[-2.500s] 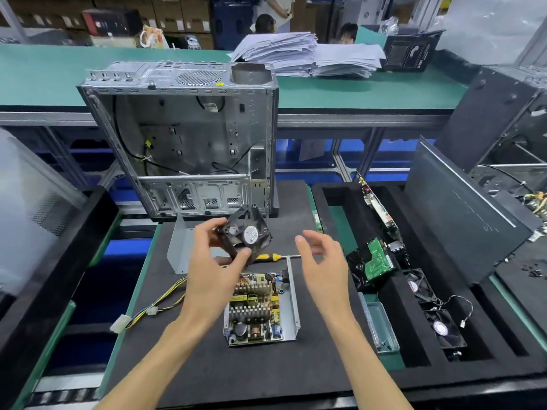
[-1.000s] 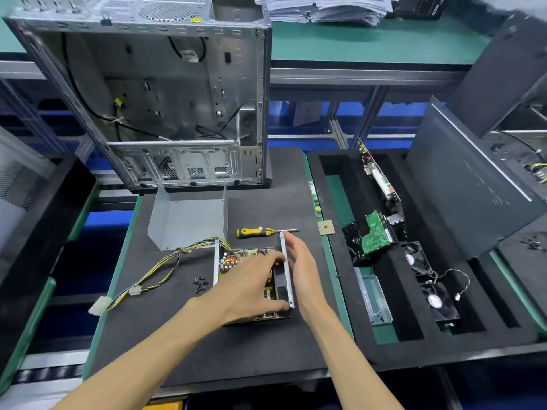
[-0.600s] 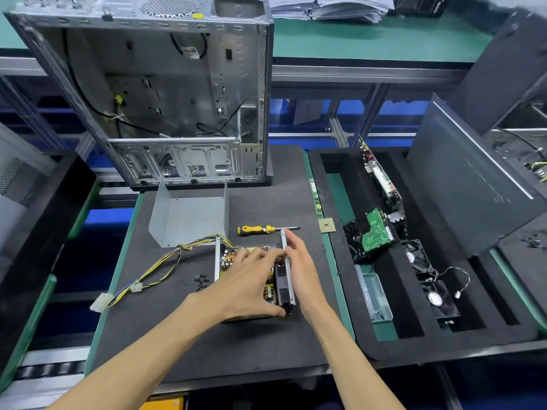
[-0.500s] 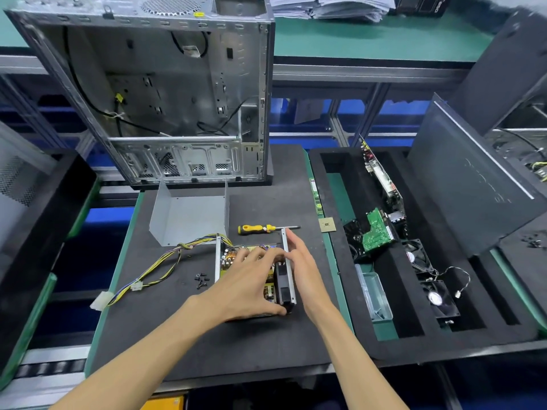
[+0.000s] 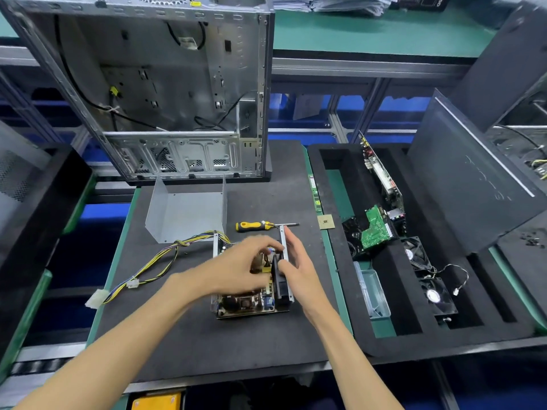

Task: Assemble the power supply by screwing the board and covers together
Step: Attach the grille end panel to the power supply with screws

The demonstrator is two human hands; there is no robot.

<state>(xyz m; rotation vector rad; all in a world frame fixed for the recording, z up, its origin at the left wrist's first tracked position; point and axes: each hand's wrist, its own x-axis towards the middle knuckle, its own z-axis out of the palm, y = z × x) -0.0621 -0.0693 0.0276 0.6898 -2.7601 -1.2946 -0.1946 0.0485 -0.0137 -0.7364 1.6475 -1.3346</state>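
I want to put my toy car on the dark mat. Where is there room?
The near strip of the mat, in front of the power supply, is bare. So is the patch between screwdriver and computer case. Around both hands and the cables it is crowded.

fan (image 5: 280, 279) seated upright (by wall), left hand (image 5: 236, 270) blurred

Electronics assembly workshop: computer case (image 5: 165, 93), foam parts tray (image 5: 414, 335).
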